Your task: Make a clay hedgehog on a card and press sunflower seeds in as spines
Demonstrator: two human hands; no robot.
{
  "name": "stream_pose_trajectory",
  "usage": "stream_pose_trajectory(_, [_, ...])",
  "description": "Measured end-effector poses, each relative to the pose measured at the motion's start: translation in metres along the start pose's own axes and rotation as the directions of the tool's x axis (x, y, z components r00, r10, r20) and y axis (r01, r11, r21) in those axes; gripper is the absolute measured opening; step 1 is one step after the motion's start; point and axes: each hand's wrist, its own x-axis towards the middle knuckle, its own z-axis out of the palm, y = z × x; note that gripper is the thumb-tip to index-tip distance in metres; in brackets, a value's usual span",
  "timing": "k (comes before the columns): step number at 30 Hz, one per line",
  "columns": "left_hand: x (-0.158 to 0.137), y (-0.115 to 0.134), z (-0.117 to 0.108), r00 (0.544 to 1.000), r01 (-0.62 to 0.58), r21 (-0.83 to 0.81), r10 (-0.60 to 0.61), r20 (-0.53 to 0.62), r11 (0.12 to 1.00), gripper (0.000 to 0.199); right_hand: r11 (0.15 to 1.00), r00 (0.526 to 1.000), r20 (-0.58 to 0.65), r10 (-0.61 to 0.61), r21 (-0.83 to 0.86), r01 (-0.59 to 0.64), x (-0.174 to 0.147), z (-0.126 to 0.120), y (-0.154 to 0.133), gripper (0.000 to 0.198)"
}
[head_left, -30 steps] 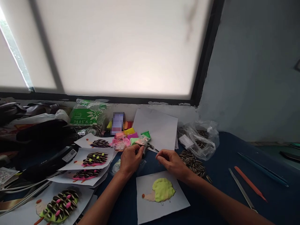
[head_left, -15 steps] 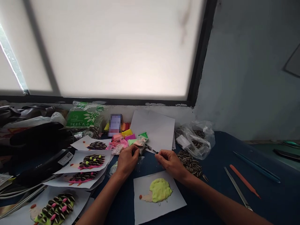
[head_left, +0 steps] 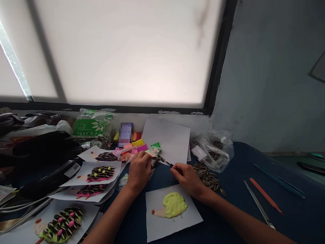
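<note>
My left hand curls over the near edge of a heap of coloured clay packets; whatever its fingers grip is hidden behind them. To its right, my right hand has thumb and forefinger pinched together. A dark pen-like tool ends close to those fingertips, and I cannot make out what the pinch holds. Below both hands lies a white sheet bearing a flat hedgehog shape, with a yellow-green clay body, a pale clay snout and a brown nose. Sunflower seeds are piled beside my right wrist.
Finished seed-covered hedgehog pictures overlap on the left. Blank paper leans at the back, beside a clear bag of seeds. At right lie a metal blade tool, an orange tool and blue tweezers.
My left hand has moved slightly up and its fingers have closed in further over the packets. My right hand stays pinched in nearly the same place. The whole view has shifted slightly.
</note>
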Motion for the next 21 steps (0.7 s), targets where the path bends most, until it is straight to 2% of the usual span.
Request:
stream_pose_trajectory(3, [-0.002,0.01,0.001,0.993,-0.049,-0.082,0.058,0.105,0.995,0.019,0.999,1.0,-0.027,-0.007,-0.043,0.006,0.001,-0.001,0.003,0.038])
stream_pose_trajectory(5, [-0.005,0.014,0.002,0.977,-0.048,-0.08,0.064,0.204,0.996,0.018,0.998,0.999,-0.044,-0.014,-0.062,0.011,0.001,-0.001,0.002,0.039])
stream_pose_trajectory(9, [-0.008,0.015,0.003,0.942,-0.043,0.008,0.038,0.333,0.999,0.013,0.997,0.999,-0.024,-0.048,-0.066,0.047,-0.002,0.0,-0.002,0.019])
stream_pose_trajectory(11, [-0.009,0.015,0.002,0.926,-0.09,0.062,0.061,0.372,0.994,0.015,0.995,0.998,-0.012,-0.065,-0.074,0.064,-0.004,0.002,-0.002,0.013])
stream_pose_trajectory(15, [-0.009,0.018,0.001,0.897,-0.192,0.152,0.11,0.427,0.97,0.022,0.991,0.998,-0.043,-0.052,-0.123,0.046,-0.005,0.005,0.002,0.017])
stream_pose_trajectory(21, [-0.008,0.024,-0.003,0.875,-0.196,0.205,0.076,0.478,0.959,0.023,0.985,0.997,-0.063,-0.046,-0.169,0.035,-0.005,0.003,0.007,0.02])
